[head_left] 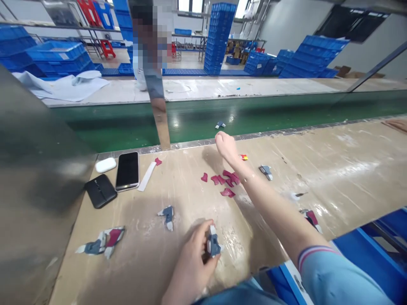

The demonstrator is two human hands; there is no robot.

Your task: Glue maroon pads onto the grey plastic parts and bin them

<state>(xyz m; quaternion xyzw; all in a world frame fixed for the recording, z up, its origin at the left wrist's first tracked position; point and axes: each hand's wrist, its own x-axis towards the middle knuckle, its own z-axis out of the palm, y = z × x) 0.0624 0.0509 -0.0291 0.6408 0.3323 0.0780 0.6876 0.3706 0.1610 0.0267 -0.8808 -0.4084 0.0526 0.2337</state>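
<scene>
My left hand (193, 258) is closed around a small grey-and-white moulded part (214, 243), gripped between thumb and fingers just above the near part of the table. My right hand (226, 145) reaches out to the table's far edge, its fingers curled shut; whatever they hold, if anything, is hidden. Just beyond it, a similar grey-and-white part (220, 124) lies on the green conveyor belt (190, 123). Under my right forearm is a loose pile of dark red pieces (227, 178). Another grey-and-white part (167, 217) lies left of my left hand, and one more (266, 171) right of the forearm.
At the left are a phone (127, 170), a black flat case (101, 191), a white earbud case (106, 164), a white strip (147, 176) and grey-and-red parts (103, 243). A thin-tipped tool (300, 195) lies right. Blue crates (219, 40) stand behind the belt.
</scene>
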